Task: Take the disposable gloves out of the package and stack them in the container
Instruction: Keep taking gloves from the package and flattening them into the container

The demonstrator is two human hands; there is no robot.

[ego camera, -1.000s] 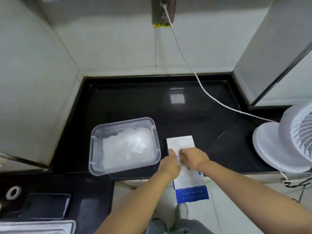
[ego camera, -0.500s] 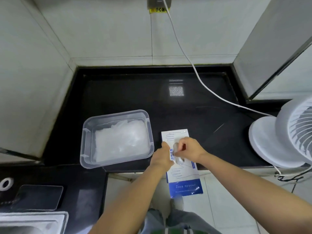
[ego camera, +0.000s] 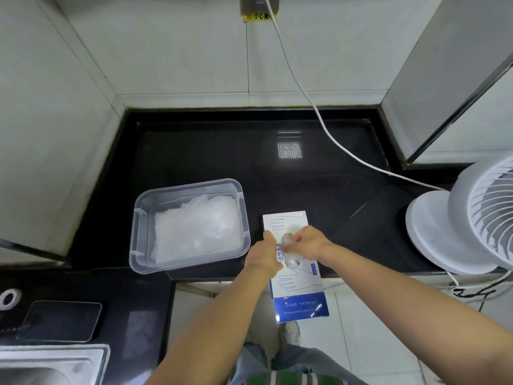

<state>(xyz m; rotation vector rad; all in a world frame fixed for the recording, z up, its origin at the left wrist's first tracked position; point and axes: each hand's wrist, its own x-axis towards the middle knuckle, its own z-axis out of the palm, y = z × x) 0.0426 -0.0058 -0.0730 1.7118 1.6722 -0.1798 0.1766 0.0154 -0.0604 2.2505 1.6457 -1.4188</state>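
The left hand [ego camera: 263, 254] is gripping the glove box [ego camera: 301, 290] by its left edge. The right hand [ego camera: 309, 243] is pinching a clear glove [ego camera: 290, 257] at its opening.

On the counter [ego camera: 208, 151], container [ego camera: 188, 186] lies left of package [ego camera: 301, 298], fan [ego camera: 477, 218] far right.

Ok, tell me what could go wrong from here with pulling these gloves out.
1. The package has its blue end jutting past the front edge of the counter, over the floor. If the left hand gripping its side loosens, the pull may tip it off.
2. The right hand pinches a bunched glove at the opening. A quick tug could drag out several at once, spilling some short of the container.
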